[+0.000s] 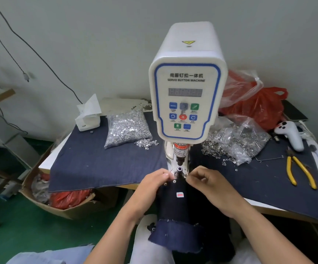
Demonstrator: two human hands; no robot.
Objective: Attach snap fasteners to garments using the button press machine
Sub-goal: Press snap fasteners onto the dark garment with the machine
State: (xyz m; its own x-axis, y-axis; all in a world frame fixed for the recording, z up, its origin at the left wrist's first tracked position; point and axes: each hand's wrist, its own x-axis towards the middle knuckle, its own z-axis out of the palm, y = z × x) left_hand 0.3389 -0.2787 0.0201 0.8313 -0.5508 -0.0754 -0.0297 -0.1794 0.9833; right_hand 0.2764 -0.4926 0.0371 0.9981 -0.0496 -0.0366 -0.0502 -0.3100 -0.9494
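Dark denim garment (175, 206) hangs off the table edge right in front, its top edge pulled up to the lower die (179, 171) of the press, with a small white-and-red label (180, 194) on the cloth. Two silver snaps (174, 181) already sit along that top edge. The left hand (152, 184) grips the garment's left corner, fingers curled together over the cloth. The right hand (209, 184) pinches the right corner between thumb and fingertips, other fingers loosely curled.

Just above them is the punch head with a red finger-warning sticker (180, 150), under the white servo button machine (187, 96) with its blue-framed panel and coloured buttons.

The table is covered in a denim sheet (101, 159). Left of the machine sits a clear bag of silver snap caps (127, 126), some spilled out, and a white tissue box (88, 117) behind it. On the right: a bag of snap rings (238, 141), yellow-handled pliers (299, 170), a white controller (290, 134) and red plastic bags (259, 105) at the back.
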